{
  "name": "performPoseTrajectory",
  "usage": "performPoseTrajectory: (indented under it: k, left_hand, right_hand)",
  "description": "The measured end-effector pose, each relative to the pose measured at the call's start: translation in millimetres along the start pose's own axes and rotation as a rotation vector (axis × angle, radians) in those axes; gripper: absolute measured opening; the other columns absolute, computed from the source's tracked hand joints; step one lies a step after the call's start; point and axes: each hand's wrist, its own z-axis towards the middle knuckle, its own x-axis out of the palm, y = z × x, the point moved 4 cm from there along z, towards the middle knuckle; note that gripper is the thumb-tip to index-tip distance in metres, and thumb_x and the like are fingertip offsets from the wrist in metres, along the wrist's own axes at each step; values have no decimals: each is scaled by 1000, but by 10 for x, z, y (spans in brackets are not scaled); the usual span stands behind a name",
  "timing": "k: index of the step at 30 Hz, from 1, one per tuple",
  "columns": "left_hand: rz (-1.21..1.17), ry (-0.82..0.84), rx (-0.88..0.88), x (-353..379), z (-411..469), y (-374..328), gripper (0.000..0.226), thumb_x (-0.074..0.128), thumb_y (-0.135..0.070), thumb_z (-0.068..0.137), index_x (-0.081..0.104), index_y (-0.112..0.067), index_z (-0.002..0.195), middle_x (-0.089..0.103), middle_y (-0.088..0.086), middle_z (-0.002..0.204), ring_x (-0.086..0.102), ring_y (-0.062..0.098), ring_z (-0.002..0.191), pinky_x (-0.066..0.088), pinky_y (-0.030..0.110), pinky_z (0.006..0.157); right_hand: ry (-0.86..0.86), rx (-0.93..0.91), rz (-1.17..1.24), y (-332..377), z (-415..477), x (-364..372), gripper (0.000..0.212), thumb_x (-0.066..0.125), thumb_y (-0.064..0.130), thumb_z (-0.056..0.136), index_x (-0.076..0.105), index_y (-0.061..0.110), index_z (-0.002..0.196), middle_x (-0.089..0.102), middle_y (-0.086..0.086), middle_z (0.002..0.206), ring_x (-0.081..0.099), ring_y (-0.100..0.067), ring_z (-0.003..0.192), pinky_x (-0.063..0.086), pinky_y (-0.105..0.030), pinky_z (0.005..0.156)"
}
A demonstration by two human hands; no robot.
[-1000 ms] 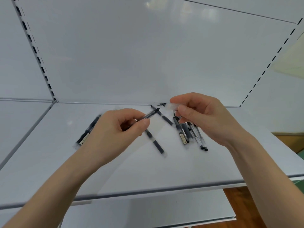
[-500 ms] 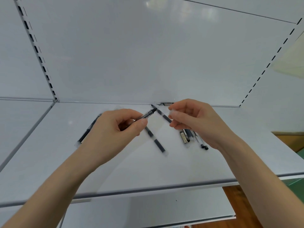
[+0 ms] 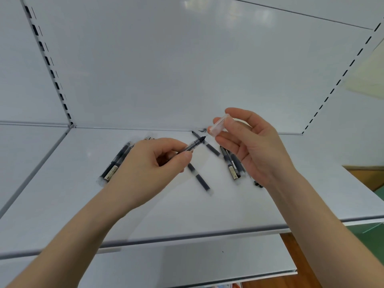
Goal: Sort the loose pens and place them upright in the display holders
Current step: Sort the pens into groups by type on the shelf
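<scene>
Left grip (image 3: 149, 163) pinches a pen (image 3: 193, 145), right grip (image 3: 255, 148) a clear cap (image 3: 218, 124), above white shelf (image 3: 62, 194)

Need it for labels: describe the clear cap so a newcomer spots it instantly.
Above the white shelf, find the right hand, held up near the back edge. It pinches a short clear cap. Unlike the dark pens lying on the shelf and the pen in the left hand, it is see-through and stubby.

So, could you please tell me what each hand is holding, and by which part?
The left hand pinches a slim black pen by its barrel, tip exposed. The right hand holds a clear plastic pen cap between thumb and fingertips.
</scene>
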Motion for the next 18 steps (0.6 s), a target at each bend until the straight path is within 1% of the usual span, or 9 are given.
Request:
performPoseTrajectory:
  k: [3,8,13,16,18]
  left_hand:
    - [-10,0,2,-4,-4,-12,14,58,-23,83,70,-20,76,55,3,59,40,10,53,31,17,49]
    - [-10,4,6,0,-7,-9,14,58,-22,84,70,-18,76,54,-4,55,40,8,51,32,14,47]
    - [-5,0,7,-9,-16,9,13,59,-23,83,70,-20,77,54,-7,55,41,6,52,34,16,50]
    - [12,-5,15,-4,-10,24,13,59,-21,84,70,-20,78,51,-7,55,40,7,52,34,17,50]
    - [51,1,34,11,-5,20,13,58,-19,85,70,-18,81,48,-8,55,38,7,51,32,14,48]
  right_hand:
    - [-9,-18,-9,-5,-22,29,9,58,9,83,61,14,91,74,-1,78,71,-14,74,55,-17,62]
    - [24,-19,-10,-35,-68,80,8,58,10,82,61,15,88,74,0,79,71,-14,74,55,-17,62]
    - [-11,-46,17,-2,-72,76,7,56,9,87,59,14,90,74,-1,79,71,-15,75,55,-18,63]
    - [30,-56,-35,-11,-95,110,7,56,9,86,59,15,90,74,0,77,71,-14,74,56,-19,65]
    - [49,-66,-80,-47,-116,134,9,58,8,85,60,16,88,74,2,78,70,-12,73,55,-18,64]
